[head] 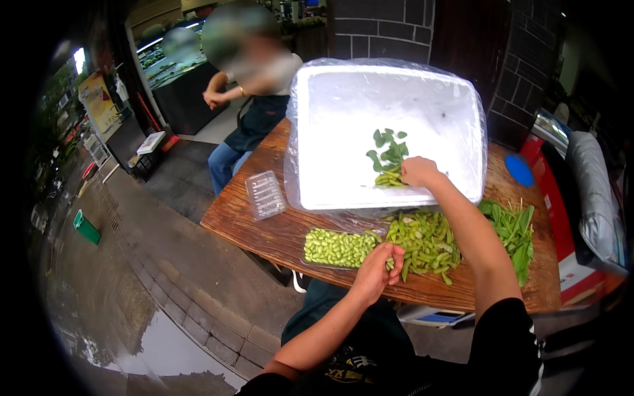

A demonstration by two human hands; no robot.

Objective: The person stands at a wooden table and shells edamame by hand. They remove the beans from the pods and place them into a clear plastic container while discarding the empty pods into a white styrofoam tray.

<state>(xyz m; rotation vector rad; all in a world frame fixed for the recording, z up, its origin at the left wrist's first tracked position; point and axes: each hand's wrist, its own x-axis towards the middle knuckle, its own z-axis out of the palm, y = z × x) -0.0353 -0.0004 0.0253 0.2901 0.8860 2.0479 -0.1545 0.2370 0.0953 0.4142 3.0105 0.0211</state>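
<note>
My left hand (379,272) is curled around green bean pods, partly hidden by its fingers, at the right end of a clear plastic tray full of shelled green beans (337,247). Inside a white foam box (342,114) lined with clear plastic, my right hand (420,172) touches green pods (389,178) beside some leafy sprigs (391,151); its fingertips are hidden, so I cannot tell whether it grips them. A pile of unshelled pods (426,242) lies on the wooden table (242,227), with leafy greens (515,237) to its right.
An empty clear plastic tray (266,194) stands left of the foam box. A blue round object (519,170) lies at the table's right. Another person in an apron (257,119) sits beyond the table's left end. A green bin (86,227) stands on the wet pavement.
</note>
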